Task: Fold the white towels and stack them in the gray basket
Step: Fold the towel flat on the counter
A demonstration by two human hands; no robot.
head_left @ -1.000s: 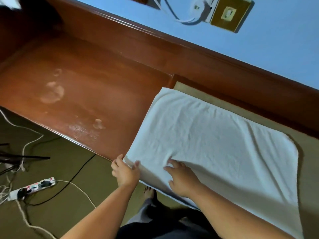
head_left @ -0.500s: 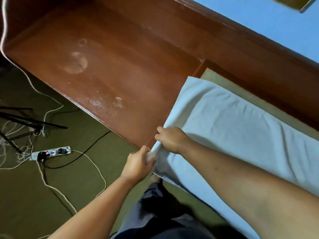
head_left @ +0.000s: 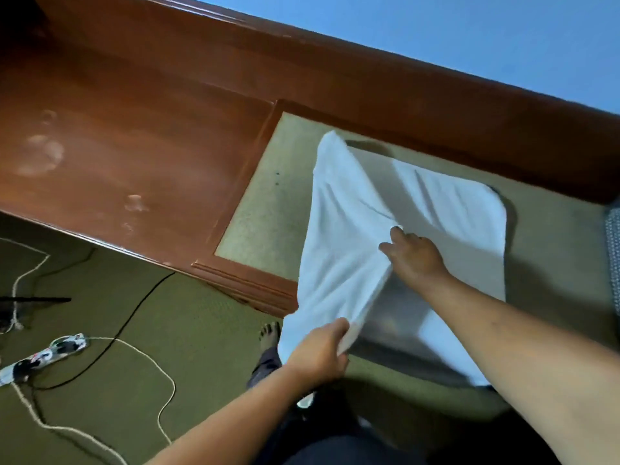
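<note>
A white towel (head_left: 449,209) lies on the olive padded surface (head_left: 265,216). Its left part is raised off the pad and drawn over toward the right, with creases running to my hands. My left hand (head_left: 318,354) grips the towel's near corner at the front edge of the pad. My right hand (head_left: 414,258) pinches the raised flap's edge over the towel's middle. The right part of the towel stays flat. A sliver of a gray textured object (head_left: 614,250), possibly the basket, shows at the right edge.
A reddish wooden platform (head_left: 127,152) with a raised back rail borders the pad on the left and far side. On the olive floor lie a power strip (head_left: 43,357), white and black cables (head_left: 147,360) and my bare foot (head_left: 270,335). A blue wall is behind.
The towel's left end, flat a second ago, has been picked up by both hands and carried rightward over the rest, uncovering the pad's left part. The view has swung right.
</note>
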